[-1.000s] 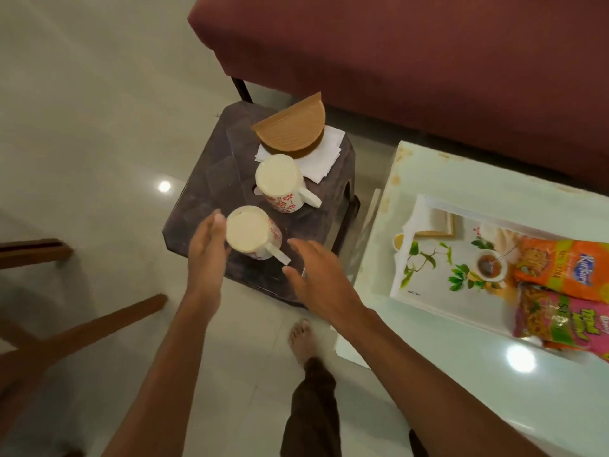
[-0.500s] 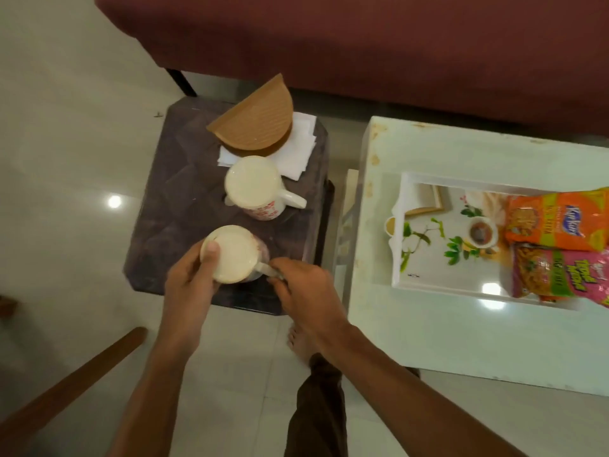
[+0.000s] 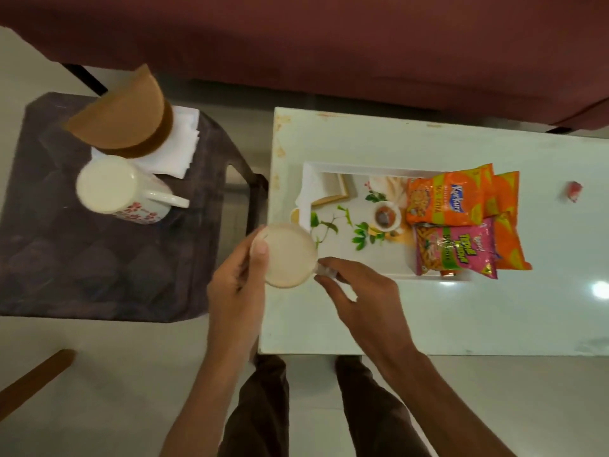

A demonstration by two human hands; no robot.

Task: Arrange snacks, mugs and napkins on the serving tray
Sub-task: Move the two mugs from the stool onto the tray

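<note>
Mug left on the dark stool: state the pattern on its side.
The mug is white with small red flowers, best seen in the head view.

Dim warm light, tabletop glare [image 3: 600,289], edge blur

A cream mug [image 3: 288,255] was upright between the left hand [image 3: 235,285], which cupped its side, and the right hand [image 3: 359,291], which pinched its handle. Just beyond the right hand lay the white leaf-printed tray [image 3: 362,258] holding an orange snack packet [image 3: 445,199] and a pink snack packet [image 3: 454,250]. Well to the left of the left hand stood a floral mug [image 3: 108,184] beside white napkins [image 3: 183,143].
</note>
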